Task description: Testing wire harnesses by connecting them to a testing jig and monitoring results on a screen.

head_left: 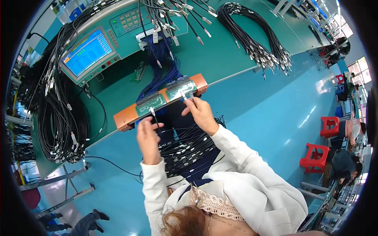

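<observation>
A long test fixture with orange end blocks (126, 116) and two green circuit boards (156, 103) lies along the table's near edge. Pinched fingers of my right hand (201, 115) hold a white cable connector (184, 95) against the right-hand board. On the left-hand board a second white connector (152, 110) is seated, its black cable hanging down toward my lap. Beside that cable is my left hand (149, 138), fingers apart and gripping nothing I can see. Many black cables with white tags (185, 151) lie across my lap.
A tester with a lit blue screen (87, 52) stands at the back left, blue wires (160, 69) running to the fixture. Cable bundles lie left (63, 129) and back right (256, 35). Red stools (315, 157) and seated people are at the far right.
</observation>
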Action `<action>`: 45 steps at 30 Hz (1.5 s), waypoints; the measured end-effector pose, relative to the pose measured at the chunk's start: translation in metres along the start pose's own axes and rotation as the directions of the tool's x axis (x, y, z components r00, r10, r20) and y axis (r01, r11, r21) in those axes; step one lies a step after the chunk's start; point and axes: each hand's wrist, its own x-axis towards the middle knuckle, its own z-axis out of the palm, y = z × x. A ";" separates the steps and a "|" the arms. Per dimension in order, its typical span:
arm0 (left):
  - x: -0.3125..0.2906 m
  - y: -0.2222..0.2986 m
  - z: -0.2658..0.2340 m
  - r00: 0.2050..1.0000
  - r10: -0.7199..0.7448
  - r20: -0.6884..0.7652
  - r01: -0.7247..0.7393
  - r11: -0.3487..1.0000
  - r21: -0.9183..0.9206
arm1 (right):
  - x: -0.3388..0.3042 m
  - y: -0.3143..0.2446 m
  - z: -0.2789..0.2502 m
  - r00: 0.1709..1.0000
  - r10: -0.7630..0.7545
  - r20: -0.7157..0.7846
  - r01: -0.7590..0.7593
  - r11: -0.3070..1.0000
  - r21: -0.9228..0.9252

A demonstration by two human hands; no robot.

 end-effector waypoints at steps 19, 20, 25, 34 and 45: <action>-0.096 0.045 -0.223 0.567 0.424 -0.706 0.074 0.827 0.557 | -0.015 0.023 -0.183 0.787 -0.231 -0.572 -0.150 0.828 -0.541; -0.094 0.050 -0.218 0.655 0.383 -0.651 -0.081 0.893 0.443 | -0.014 -0.002 -0.160 0.856 -0.155 -0.492 -0.034 0.935 -0.353; -0.048 0.031 -0.096 0.979 0.112 -0.173 -0.117 0.993 -0.021 | -0.013 -0.015 -0.057 0.986 0.096 0.138 -0.128 0.962 0.243; 0.001 -0.015 0.015 0.955 -0.170 0.242 0.203 0.972 -0.120 | 0.007 0.006 0.002 0.915 0.207 0.348 -0.335 0.869 0.364; 0.010 -0.012 0.023 0.965 -0.154 0.213 0.173 0.982 -0.072 | 0.017 0.007 -0.005 0.899 0.231 0.373 -0.388 0.816 0.429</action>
